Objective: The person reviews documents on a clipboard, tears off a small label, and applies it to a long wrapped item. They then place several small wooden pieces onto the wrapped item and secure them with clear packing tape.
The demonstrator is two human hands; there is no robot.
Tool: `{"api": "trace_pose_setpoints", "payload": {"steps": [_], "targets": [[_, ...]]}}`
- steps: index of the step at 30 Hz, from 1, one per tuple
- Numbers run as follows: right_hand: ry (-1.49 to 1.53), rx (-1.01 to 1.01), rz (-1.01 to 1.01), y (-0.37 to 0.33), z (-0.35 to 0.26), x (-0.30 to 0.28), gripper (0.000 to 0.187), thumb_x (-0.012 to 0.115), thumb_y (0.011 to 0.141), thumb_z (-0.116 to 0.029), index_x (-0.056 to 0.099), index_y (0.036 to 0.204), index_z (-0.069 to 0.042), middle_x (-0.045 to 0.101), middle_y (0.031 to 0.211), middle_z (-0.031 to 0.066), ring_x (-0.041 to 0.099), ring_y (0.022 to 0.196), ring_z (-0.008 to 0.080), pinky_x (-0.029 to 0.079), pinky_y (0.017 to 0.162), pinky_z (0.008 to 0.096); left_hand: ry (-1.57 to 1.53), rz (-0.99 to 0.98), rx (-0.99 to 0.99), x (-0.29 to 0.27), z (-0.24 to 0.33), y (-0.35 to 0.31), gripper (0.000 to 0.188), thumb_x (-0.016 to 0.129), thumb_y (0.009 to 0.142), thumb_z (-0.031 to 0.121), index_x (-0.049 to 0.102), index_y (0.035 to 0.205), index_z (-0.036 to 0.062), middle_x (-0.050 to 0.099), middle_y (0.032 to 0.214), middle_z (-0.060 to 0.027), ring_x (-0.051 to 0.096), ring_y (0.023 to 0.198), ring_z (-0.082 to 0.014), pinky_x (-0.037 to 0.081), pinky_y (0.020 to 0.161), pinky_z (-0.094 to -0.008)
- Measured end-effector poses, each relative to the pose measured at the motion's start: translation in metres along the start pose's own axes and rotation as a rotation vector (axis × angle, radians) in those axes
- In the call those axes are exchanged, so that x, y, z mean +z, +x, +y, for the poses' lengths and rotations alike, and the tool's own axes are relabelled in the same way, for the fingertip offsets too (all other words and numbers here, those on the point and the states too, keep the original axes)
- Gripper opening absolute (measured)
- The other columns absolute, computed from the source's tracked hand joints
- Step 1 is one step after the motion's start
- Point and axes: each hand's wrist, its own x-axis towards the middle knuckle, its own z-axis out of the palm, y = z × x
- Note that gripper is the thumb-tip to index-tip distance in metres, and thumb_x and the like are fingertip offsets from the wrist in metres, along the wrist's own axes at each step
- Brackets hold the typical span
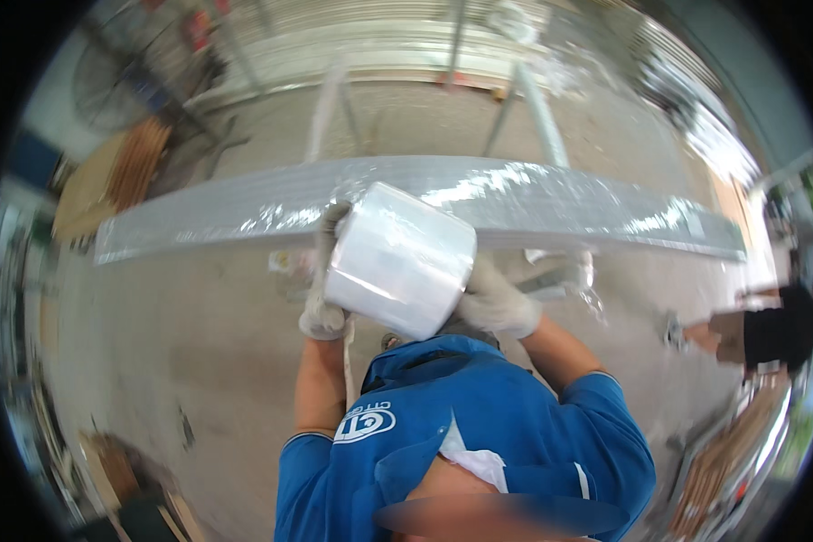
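Between my two gloved hands is a thick roll of clear stretch film [403, 262], tilted in front of my body. My left hand [323, 280], in a pale glove, grips its left end. At the opposite end, my right hand [497, 298] closes on the roll, with some of its fingers hidden behind it. Just beyond the roll lies a long, flat bundle [596, 212] wrapped in shiny clear film, stretching from left to right. Part of the bundle's near edge is covered by the roll.
Metal stand legs [538, 117] rise behind the bundle. A large fan [122, 81] stands at the far left beside stacked brown boards [135, 163]. Long pale profiles [361, 45] are piled at the back. Another person [777, 330] is at the right, near more stacked boards [723, 461].
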Motion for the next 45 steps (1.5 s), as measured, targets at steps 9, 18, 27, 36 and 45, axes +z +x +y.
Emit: {"api": "trace_pose_setpoints", "payload": {"steps": [9,18,27,36,45], "targets": [[0.037,-0.145,0.550,0.024,-0.054,-0.004,0.062,0.066,0.097,-0.032,0.045,0.143,0.005,0.058,0.135,0.0199,0.064,0.118,0.0280,0.052,0.101,0.0402,0.191,-0.476,-0.151,0.049,-0.048,0.050,0.133,0.093,0.060,0.042,0.013,0.158,0.0025,0.039,0.152,-0.0184,0.041,0.142,-0.0329,0.037,0.117,-0.0418],[-1.126,0.094,0.663,-0.010,0.096,-0.067,0.081,0.073,0.079,-0.061,0.053,0.143,-0.015,0.050,0.148,0.0131,0.038,0.143,0.0353,0.024,0.120,0.0539,-0.297,0.368,-0.864,-0.140,-0.182,0.010,0.049,0.062,0.095,0.025,0.052,0.137,0.0020,0.058,0.129,-0.0206,0.054,0.124,-0.0361,0.039,0.114,-0.0547],[-1.251,0.393,0.159,-0.008,0.126,-0.095,0.100,0.069,0.071,-0.076,0.043,0.151,-0.022,0.038,0.158,0.0104,0.028,0.149,0.0334,0.015,0.124,0.0547,1.667,-0.174,-0.557,-0.173,-0.198,0.079,0.061,0.048,0.098,0.043,0.051,0.141,-0.0005,0.045,0.151,-0.0207,0.043,0.138,-0.0415,0.029,0.118,-0.0564],[-1.180,0.266,-0.069,0.009,0.137,-0.129,0.103,0.063,0.069,-0.082,0.047,0.145,-0.015,0.042,0.152,0.0157,0.032,0.144,0.0415,0.016,0.121,0.0610,2.045,-0.300,-0.423,-0.140,-0.203,0.118,0.062,0.048,0.098,0.045,0.051,0.142,0.0025,0.046,0.151,-0.0194,0.042,0.139,-0.0397,0.028,0.118,-0.0559],[-1.172,0.380,-0.220,0.032,0.117,-0.142,0.100,0.063,0.073,-0.079,0.047,0.147,-0.015,0.043,0.154,0.0144,0.035,0.144,0.0382,0.023,0.120,0.0577,2.037,-0.264,-0.478,-0.151,-0.196,0.126,0.062,0.047,0.098,0.048,0.051,0.144,0.0056,0.046,0.151,-0.0180,0.041,0.141,-0.0378,0.027,0.119,-0.0554]]}}
